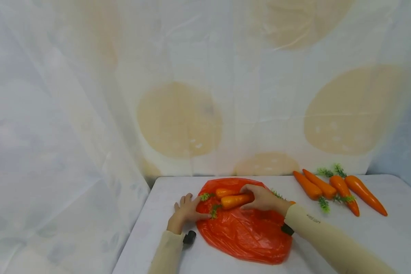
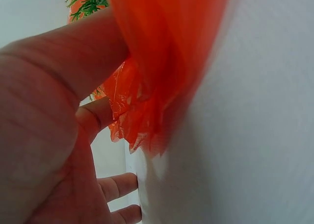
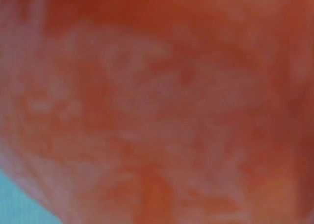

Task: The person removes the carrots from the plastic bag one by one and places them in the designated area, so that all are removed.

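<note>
A red plastic bag (image 1: 244, 232) lies spread on the white table. Two orange carrots rest on it side by side, a front carrot (image 1: 233, 201) and a rear carrot (image 1: 224, 193), their green tops pointing left. My right hand (image 1: 263, 198) grips the front carrot from its right end. At the bag's left edge, my left hand (image 1: 186, 211) has its fingers spread, thumb and index finger touching the red plastic (image 2: 162, 47) near the green tops. In the right wrist view, blurred red plastic (image 3: 147, 96) fills nearly everything and hides the right fingers.
Several more carrots (image 1: 366, 195) with green tops lie at the table's right back. Another orange piece (image 1: 292, 203) shows partly behind my right wrist, near some greenery (image 1: 277, 194). A patterned pale curtain (image 1: 260, 114) hangs behind the white table (image 1: 144, 236).
</note>
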Tool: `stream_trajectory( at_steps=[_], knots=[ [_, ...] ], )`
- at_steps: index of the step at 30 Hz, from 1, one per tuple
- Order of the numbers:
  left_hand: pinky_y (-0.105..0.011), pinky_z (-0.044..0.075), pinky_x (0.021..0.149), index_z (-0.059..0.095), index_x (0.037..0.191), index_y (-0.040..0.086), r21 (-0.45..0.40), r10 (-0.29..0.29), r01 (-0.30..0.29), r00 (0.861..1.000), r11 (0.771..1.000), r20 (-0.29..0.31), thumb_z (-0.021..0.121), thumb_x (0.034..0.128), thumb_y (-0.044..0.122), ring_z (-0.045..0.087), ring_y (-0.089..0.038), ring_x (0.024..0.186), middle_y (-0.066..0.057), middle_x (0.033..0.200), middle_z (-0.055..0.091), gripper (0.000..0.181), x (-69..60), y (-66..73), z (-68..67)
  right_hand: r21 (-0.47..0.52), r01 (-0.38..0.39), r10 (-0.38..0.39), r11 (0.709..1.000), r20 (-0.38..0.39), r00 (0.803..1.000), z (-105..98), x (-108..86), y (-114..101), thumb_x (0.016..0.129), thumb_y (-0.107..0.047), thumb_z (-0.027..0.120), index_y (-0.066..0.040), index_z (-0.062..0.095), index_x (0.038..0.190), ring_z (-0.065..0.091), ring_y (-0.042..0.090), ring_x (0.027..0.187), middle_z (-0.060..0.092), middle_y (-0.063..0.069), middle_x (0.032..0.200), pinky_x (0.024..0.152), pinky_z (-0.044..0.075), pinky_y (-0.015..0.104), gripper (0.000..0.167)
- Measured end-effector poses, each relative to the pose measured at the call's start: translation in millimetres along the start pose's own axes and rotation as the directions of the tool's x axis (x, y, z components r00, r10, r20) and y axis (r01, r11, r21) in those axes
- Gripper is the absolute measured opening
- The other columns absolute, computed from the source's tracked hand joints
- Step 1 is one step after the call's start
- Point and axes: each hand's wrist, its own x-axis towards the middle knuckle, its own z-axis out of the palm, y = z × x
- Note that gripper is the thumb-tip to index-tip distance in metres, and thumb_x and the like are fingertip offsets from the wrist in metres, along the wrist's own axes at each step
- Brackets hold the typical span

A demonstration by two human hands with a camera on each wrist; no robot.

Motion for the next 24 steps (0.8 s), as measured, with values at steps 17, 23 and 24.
stream_trajectory(
  at_steps=[17, 23, 24],
  knots=[
    [-0.072, 0.013, 0.113, 0.051, 0.144, 0.018, -0.013, -0.003, 0.003, 1.0, 1.0, 0.012, 0.078, 0.0749, 0.056, 0.025, -0.042, 0.138, -0.02, 0.152, 0.03, 0.084, -0.5, 1.6, -4.1, -0.065, 0.067, -0.057, 0.996, 0.134, 0.989, 6.9, 1.7, 1.9, 0.08, -0.039, 0.082, -0.015, 0.065, 0.115, 0.057, 0.015, 0.098, 0.065, -0.004, 0.111, 0.091, 0.052, 0.04, 0.046],
    [-0.072, 0.014, 0.113, 0.052, 0.143, 0.017, -0.012, 0.007, -0.007, 1.0, 1.0, 0.015, 0.079, 0.0748, 0.056, 0.025, -0.042, 0.137, -0.02, 0.152, 0.031, 0.082, 0.9, -1.2, -2.2, -0.08, 0.08, -0.065, 0.994, 0.177, 0.982, 8.2, -0.8, -2.5, 0.086, -0.037, 0.077, -0.017, 0.064, 0.114, 0.053, 0.011, 0.088, 0.061, -0.009, 0.101, 0.08, 0.049, 0.03, 0.037],
    [-0.072, 0.014, 0.113, 0.052, 0.142, 0.017, -0.015, 0.005, -0.004, 1.0, 1.0, 0.013, 0.079, 0.0746, 0.055, 0.025, -0.042, 0.137, -0.02, 0.151, 0.031, 0.082, 0.9, -1.4, -2.3, -0.069, 0.082, -0.068, 0.994, 0.179, 0.982, 7.9, -1.0, -3.5, 0.087, -0.035, 0.076, -0.018, 0.064, 0.115, 0.053, 0.012, 0.087, 0.061, -0.009, 0.1, 0.08, 0.049, 0.03, 0.035]
  ],
)
